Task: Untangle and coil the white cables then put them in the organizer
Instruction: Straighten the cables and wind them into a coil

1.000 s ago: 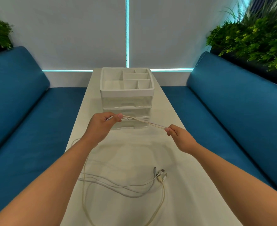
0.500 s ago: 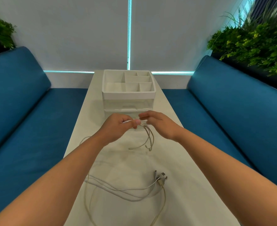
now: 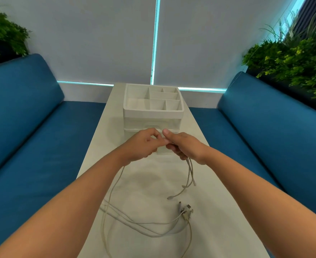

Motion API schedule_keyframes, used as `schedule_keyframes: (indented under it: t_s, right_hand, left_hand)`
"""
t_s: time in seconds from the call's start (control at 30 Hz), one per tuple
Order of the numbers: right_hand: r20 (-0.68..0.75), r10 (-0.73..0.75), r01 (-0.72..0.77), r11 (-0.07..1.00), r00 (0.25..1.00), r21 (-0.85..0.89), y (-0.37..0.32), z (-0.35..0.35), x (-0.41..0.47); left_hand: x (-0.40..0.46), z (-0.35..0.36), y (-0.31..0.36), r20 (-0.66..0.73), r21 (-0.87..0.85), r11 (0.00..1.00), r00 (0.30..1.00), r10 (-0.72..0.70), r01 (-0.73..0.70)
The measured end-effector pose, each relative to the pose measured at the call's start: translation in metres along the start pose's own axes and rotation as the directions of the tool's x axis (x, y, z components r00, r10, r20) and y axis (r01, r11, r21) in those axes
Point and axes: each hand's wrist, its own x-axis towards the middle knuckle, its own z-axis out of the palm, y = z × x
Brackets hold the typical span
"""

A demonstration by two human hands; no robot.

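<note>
Both hands meet above the white table [image 3: 218, 211], just in front of the white organizer [image 3: 153, 111] with its open top compartments and clear drawers. My right hand [image 3: 186, 147] grips a bunch of white cable loops [image 3: 189, 174] that hang below it, their ends dangling over the table. My left hand [image 3: 144, 144] pinches the same cable near my right fingers; a strand runs down from it along my forearm. Other white cables [image 3: 144, 225] lie tangled on the near table, with their plugs [image 3: 186, 211] bunched together.
Blue sofa cushions flank the narrow table on the left [image 3: 32, 146] and right [image 3: 274, 136]. Green plants stand behind both sofa backs [image 3: 293, 58]. A white wall with a lit strip is behind the organizer.
The cable, stretched between my parted hands a second ago, is now gathered into loops. My hands have come together, and the loops hang lower from my right hand.
</note>
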Motion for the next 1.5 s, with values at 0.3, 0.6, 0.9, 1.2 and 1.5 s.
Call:
schedule_keyframes:
  t_s: [0.3,0.6,0.9,1.2,1.5]
  right_hand:
    - [-0.125,-0.017,0.035,0.989,0.992,0.146,0.01,-0.022,0.002]
    - [-0.2,-0.025,0.052,0.99,0.98,0.13,0.031,0.003,0.007]
    - [-0.174,0.056,-0.013,0.971,0.983,0.238,0.058,0.029,0.015]
    - [-0.232,0.081,-0.073,0.996,0.969,0.042,0.081,0.036,0.005]
    - [-0.344,0.002,-0.222,0.768,0.939,-0.6,0.072,0.03,0.011]
  left_hand:
    - [-0.008,-0.012,0.009,0.015,-0.069,0.995,0.997,-0.07,0.071]
    - [-0.003,-0.005,0.016,-0.08,-0.276,0.961,0.997,-0.008,-0.014]
    - [0.0,-0.005,0.013,-0.225,-0.252,0.968,0.973,-0.059,0.0]
    - [-0.001,-0.016,0.016,-0.265,-0.371,0.929,0.96,-0.092,-0.013]
    - [0.01,-0.019,0.011,-0.29,-0.472,0.881,0.937,-0.196,0.039]
